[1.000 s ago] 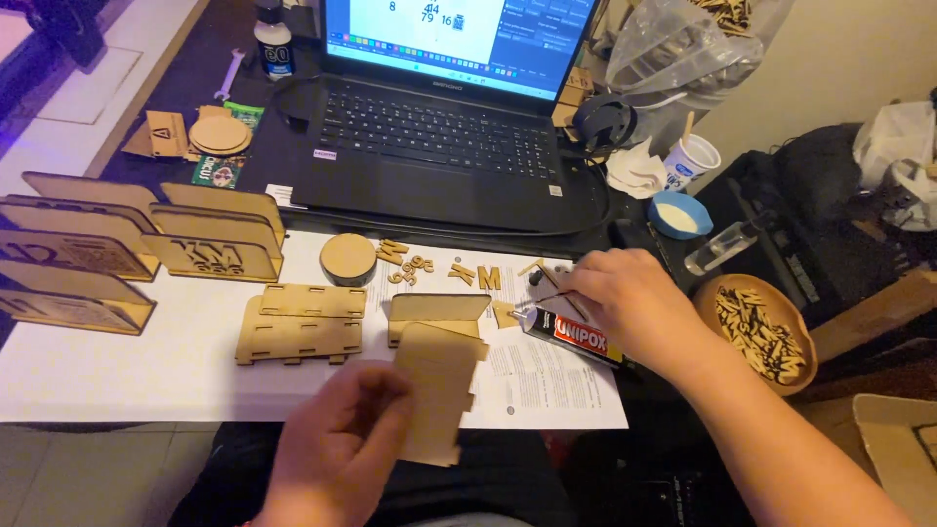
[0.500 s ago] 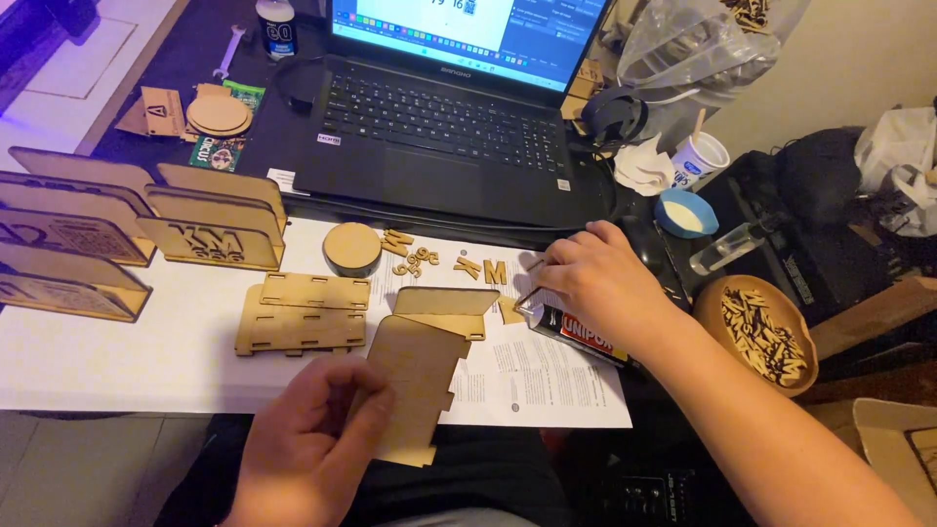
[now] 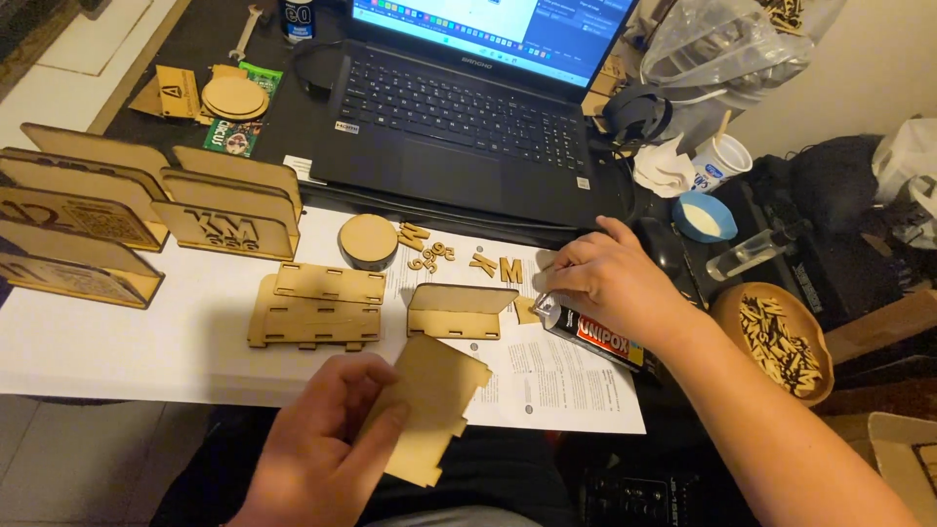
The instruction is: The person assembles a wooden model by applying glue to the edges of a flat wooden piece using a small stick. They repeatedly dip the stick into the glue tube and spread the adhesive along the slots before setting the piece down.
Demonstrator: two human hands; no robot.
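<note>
Several wooden stands (image 3: 229, 210) are already assembled at the left of the table, while a loose flat wooden panel (image 3: 429, 405) is pinched in the left hand (image 3: 322, 449) above the lap and a glue tube (image 3: 590, 334) is gripped by the right hand (image 3: 615, 283) on the paper (image 3: 561, 381), so gluing is judged not finished.

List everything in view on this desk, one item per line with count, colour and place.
flat notched wooden panel: one, tan, in left hand
black glue tube: one, under right hand
folded wooden piece: one, tan, centre of sheet
slotted wooden panels: two, tan, overlapping, left of it
round wooden disc: one, tan, below laptop
small wooden letters: several, tan, beside disc
wooden stands: several, tan, far left
black laptop: one, open, top centre
wooden bowl: one, brown, right
left hand: holding panel
right hand: on tube
</note>
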